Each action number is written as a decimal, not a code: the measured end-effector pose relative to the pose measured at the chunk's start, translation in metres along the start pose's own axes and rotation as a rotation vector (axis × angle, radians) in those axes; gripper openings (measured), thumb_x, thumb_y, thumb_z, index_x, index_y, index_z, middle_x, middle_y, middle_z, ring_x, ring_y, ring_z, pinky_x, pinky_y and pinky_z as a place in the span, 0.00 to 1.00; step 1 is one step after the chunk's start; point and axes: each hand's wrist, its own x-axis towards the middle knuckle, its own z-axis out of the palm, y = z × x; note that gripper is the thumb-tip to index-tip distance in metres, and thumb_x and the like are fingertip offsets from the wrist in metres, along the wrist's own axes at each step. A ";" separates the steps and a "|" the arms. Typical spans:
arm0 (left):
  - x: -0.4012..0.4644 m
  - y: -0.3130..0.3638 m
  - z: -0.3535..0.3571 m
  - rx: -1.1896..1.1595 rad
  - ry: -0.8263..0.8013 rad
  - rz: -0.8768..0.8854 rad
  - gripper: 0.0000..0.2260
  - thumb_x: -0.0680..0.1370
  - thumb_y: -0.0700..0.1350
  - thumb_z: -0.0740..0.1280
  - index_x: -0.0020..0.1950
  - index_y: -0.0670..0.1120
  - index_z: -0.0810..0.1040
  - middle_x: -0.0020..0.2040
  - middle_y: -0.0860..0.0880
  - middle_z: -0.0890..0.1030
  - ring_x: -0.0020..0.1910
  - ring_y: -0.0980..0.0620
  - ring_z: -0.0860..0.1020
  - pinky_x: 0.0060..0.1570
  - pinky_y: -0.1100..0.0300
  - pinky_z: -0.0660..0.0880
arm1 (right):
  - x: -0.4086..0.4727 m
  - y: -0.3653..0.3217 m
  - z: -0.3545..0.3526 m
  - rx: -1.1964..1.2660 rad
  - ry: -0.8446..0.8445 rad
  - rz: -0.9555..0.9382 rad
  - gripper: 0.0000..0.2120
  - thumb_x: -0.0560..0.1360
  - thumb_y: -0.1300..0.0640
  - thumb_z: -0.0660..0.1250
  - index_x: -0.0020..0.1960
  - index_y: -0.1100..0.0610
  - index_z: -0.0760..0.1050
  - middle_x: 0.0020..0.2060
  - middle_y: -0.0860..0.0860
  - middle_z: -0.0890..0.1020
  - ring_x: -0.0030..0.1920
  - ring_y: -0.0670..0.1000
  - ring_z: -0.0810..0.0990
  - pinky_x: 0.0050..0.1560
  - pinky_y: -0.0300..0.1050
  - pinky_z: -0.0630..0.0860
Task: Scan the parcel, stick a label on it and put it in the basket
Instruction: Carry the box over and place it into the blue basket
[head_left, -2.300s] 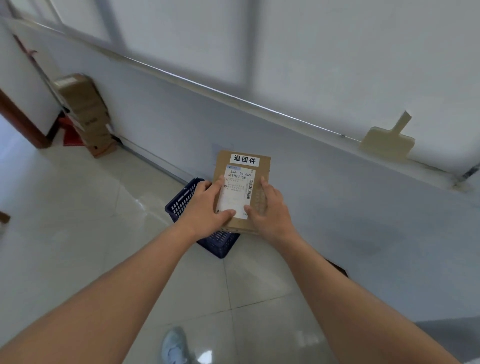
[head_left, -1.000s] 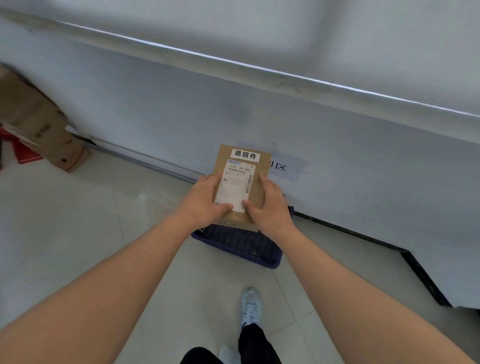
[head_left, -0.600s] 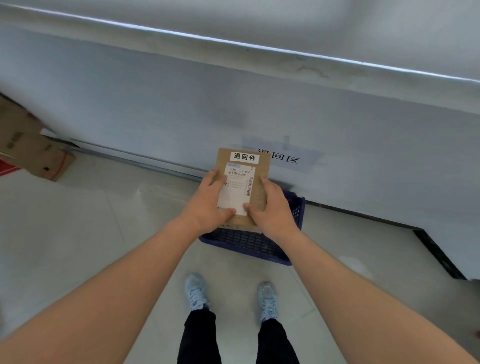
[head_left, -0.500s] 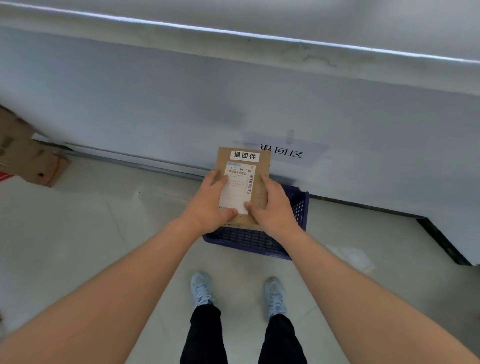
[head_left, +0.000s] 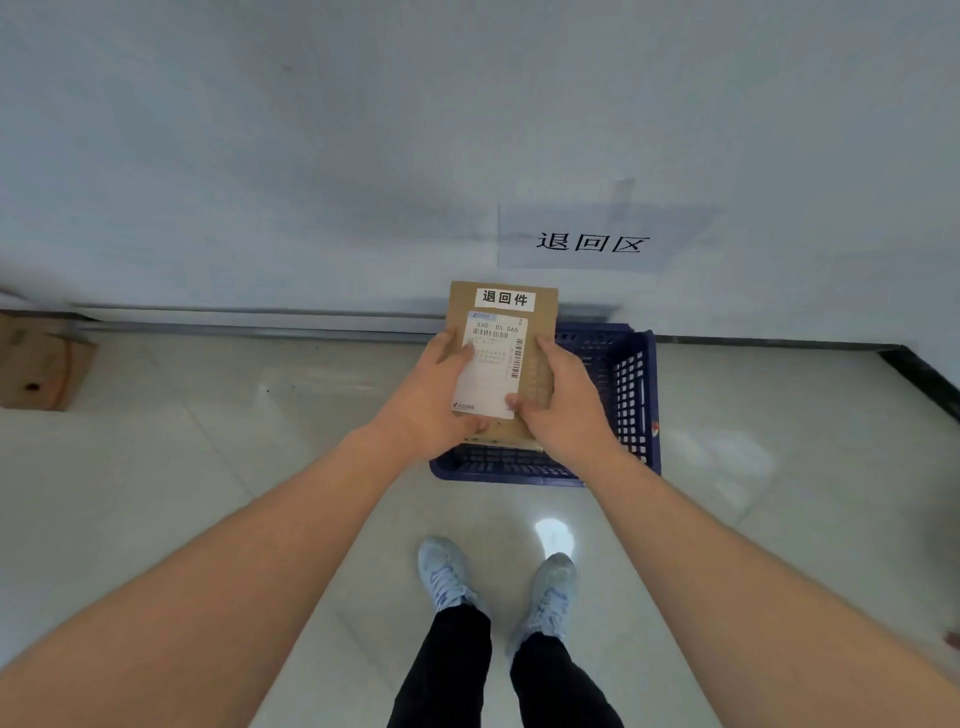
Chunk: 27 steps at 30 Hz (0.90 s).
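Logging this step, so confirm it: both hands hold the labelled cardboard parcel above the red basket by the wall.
One thing is wrong: the basket is dark blue, not red. The head view shows the left hand and right hand holding the labelled cardboard parcel above that basket by the wall.

Parcels: one, centre frame
Labels on it: two
Baskets: one
Hands: two
Shoes: two
Wall signs: one, upper right
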 end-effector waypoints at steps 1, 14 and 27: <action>0.008 -0.006 0.004 0.008 0.003 0.005 0.47 0.72 0.46 0.79 0.83 0.43 0.55 0.84 0.47 0.44 0.82 0.50 0.49 0.68 0.71 0.48 | 0.008 0.006 0.005 -0.002 0.002 -0.007 0.44 0.75 0.60 0.78 0.84 0.53 0.58 0.79 0.52 0.65 0.78 0.51 0.65 0.73 0.39 0.59; 0.083 -0.089 0.093 0.022 0.047 0.033 0.45 0.72 0.45 0.79 0.83 0.44 0.57 0.84 0.47 0.46 0.82 0.51 0.50 0.71 0.68 0.51 | 0.082 0.108 0.070 -0.039 -0.001 -0.025 0.44 0.75 0.56 0.78 0.84 0.50 0.57 0.78 0.50 0.66 0.76 0.48 0.66 0.68 0.37 0.62; 0.167 -0.180 0.179 0.055 0.053 0.037 0.47 0.72 0.45 0.78 0.84 0.45 0.53 0.84 0.49 0.44 0.82 0.48 0.50 0.75 0.63 0.52 | 0.161 0.203 0.140 -0.037 -0.012 -0.036 0.44 0.75 0.58 0.78 0.84 0.50 0.58 0.78 0.51 0.66 0.77 0.50 0.66 0.70 0.37 0.60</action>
